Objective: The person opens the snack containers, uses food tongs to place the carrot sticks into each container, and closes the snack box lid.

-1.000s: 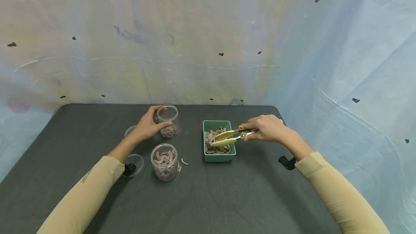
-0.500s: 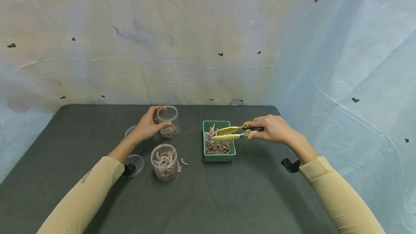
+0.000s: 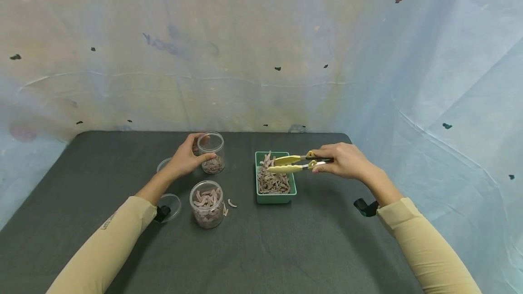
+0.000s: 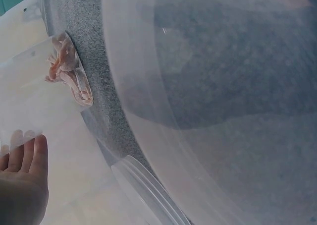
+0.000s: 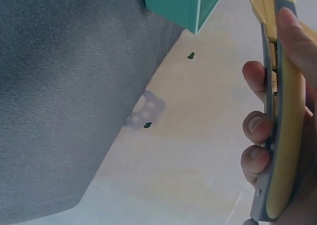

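My left hand (image 3: 185, 158) holds a clear plastic jar (image 3: 213, 148) near the table's back edge, thumb in front and fingers behind. Brownish strips (image 4: 67, 69) fill its lower part. In my right hand (image 3: 343, 161) are yellow-tipped tongs (image 3: 286, 169), also seen in the right wrist view with thumb and fingers around the yellow-and-grey handles (image 5: 287, 136). The tongs' tips are over a green rectangular box (image 3: 274, 199) that contains a heap of similar strips (image 3: 274, 185). Several strips stand up beside the tips; whether they are pinched I cannot tell.
A second clear jar (image 3: 207, 214), fuller with strips, stands nearer the front. Loose strips (image 3: 232, 203) lie to its right. Clear round lids (image 3: 173, 205) lie by my left forearm. A plastic-sheet wall (image 3: 245, 58) rises behind the dark table (image 3: 261, 248).
The tongs have risen a little and shifted right from the heap in the green box. Strips at its back left stand higher. My left hand and the jar have stayed in place.
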`<state>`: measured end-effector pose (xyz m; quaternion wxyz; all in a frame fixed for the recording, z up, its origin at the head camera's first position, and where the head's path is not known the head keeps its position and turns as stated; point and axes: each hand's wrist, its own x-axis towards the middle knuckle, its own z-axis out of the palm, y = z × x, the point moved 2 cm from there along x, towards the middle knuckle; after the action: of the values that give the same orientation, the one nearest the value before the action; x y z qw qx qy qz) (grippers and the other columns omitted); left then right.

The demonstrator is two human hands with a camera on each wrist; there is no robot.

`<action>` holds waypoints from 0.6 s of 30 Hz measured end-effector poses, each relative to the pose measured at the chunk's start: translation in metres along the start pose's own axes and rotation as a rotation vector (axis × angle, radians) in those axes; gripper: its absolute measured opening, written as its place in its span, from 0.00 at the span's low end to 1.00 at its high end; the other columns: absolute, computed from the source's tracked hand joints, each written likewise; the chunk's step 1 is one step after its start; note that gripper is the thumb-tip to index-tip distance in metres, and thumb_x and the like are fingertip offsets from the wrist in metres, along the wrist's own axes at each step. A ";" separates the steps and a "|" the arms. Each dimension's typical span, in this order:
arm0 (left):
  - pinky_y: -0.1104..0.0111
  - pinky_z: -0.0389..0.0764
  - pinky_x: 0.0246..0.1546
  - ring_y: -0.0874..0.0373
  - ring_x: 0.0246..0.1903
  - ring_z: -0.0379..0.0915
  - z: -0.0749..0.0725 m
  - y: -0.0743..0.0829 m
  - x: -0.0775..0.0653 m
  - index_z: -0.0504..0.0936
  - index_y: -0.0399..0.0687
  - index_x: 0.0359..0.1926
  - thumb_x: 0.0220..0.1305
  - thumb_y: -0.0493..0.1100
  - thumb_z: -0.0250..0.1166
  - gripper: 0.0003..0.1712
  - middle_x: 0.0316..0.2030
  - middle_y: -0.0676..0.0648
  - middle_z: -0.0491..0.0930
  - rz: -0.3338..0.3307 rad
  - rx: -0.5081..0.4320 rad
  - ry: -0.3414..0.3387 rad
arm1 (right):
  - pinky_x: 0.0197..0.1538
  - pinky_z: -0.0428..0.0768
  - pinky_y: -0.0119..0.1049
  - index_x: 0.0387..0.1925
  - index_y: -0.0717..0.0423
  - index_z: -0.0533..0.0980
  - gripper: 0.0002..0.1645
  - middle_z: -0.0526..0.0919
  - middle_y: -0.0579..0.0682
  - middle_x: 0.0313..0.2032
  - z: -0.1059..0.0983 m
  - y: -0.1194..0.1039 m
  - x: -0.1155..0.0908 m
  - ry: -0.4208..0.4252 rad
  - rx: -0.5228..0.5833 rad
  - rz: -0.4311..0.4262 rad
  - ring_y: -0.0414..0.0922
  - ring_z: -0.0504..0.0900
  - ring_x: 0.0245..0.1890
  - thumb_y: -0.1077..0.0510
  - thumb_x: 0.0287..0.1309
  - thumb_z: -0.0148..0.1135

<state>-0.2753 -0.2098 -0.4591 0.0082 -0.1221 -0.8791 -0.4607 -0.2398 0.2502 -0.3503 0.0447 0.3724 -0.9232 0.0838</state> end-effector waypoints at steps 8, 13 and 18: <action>0.42 0.69 0.67 0.33 0.68 0.65 0.000 -0.001 0.001 0.56 0.41 0.78 0.67 0.58 0.73 0.52 0.72 0.34 0.65 -0.005 0.009 0.002 | 0.27 0.69 0.35 0.61 0.52 0.84 0.33 0.89 0.48 0.48 -0.009 0.000 0.004 0.030 0.010 0.019 0.36 0.72 0.24 0.44 0.56 0.78; 0.43 0.68 0.68 0.35 0.69 0.64 0.000 -0.002 0.001 0.56 0.41 0.78 0.67 0.57 0.73 0.51 0.72 0.35 0.66 0.011 -0.001 0.002 | 0.26 0.69 0.35 0.62 0.53 0.83 0.33 0.89 0.47 0.46 -0.016 -0.003 0.011 0.054 0.014 0.006 0.36 0.71 0.24 0.45 0.56 0.78; 0.43 0.68 0.68 0.35 0.69 0.64 -0.001 -0.003 0.001 0.56 0.41 0.78 0.67 0.57 0.73 0.51 0.72 0.36 0.66 0.010 -0.003 0.005 | 0.26 0.71 0.37 0.62 0.54 0.83 0.33 0.89 0.50 0.49 -0.022 -0.007 0.022 0.075 0.024 -0.004 0.38 0.74 0.24 0.46 0.57 0.78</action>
<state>-0.2766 -0.2120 -0.4606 0.0127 -0.1254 -0.8778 -0.4622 -0.2505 0.2344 -0.3251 0.0749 0.3711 -0.9191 0.1089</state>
